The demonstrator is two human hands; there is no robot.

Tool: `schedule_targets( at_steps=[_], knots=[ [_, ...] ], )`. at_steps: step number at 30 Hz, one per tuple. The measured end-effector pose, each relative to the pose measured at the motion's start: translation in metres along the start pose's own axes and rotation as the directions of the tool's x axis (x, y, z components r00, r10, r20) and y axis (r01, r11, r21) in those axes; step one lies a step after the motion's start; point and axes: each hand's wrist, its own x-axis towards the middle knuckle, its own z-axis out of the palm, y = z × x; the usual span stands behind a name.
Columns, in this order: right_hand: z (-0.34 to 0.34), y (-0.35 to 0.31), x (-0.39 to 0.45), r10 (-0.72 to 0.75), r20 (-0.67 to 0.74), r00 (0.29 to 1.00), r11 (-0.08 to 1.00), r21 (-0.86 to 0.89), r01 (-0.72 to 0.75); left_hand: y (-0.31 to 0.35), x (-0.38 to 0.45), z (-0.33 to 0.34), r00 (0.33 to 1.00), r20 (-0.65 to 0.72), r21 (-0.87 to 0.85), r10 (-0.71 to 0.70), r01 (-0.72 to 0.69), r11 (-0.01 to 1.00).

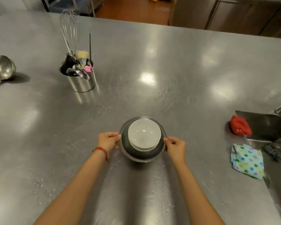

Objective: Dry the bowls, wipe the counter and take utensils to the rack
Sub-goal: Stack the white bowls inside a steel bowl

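At the near centre of the steel worktop (177, 65), both hands close on one steel mixing bowl (142, 155). The left hand (107, 141) takes the rim at nine o'clock, thumb over the top edge and fingers curled under; its grip is shut on the bowl. The right hand (176, 147) does the same at three o'clock, fingers wrapped round the lip. A red string bracelet (100, 151) circles the left wrist.

Inside the steel bowl sit stacked white bowls (144, 135), nested one in another, mouths up. Whether the steel bowl rests on the worktop or is lifted just clear of it cannot be told. Water drops and smears speckle the surface around and below it, at six to eight o'clock.

Well out at three to four o'clock from the bowl, a dotted cloth (247, 160) in pale blue and green lies folded by the edge of the sink (266, 125). Just above it, at the sink corner, lies a red cloth (239, 125), and a dark scouring pad (276, 149) sits just right of the dotted cloth.

Far off at eleven o'clock stands a steel utensil holder (81, 84), upright, crowded with a whisk (70, 31), spoons, a pink item and dark handles. At ten o'clock, by the left edge, a steel ladle (3, 68) rests on the worktop, well apart from the holder.
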Motion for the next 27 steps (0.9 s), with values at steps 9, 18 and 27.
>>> schedule_targets(
  at_steps=[9, 18, 27],
  knots=[
    [-0.011, 0.002, 0.057, 0.036, -0.051, 0.998, 0.999, -0.017, -0.037, 0.009, 0.046, 0.047, 1.000, -0.003, 0.001, -0.002, 0.002, 1.000],
    [-0.039, 0.013, 0.068, 0.073, -0.006, 0.997, 0.994, 0.080, -0.072, -0.005, 0.053, 0.063, 0.979, -0.072, 0.128, 0.189, -0.179, 0.975],
    [-0.199, 0.064, 0.043, -0.227, -0.589, 0.776, 0.906, -0.420, -0.053, -0.071, -0.024, 0.055, 0.887, -0.002, 0.597, 0.462, -0.370, 0.712]
  ],
)
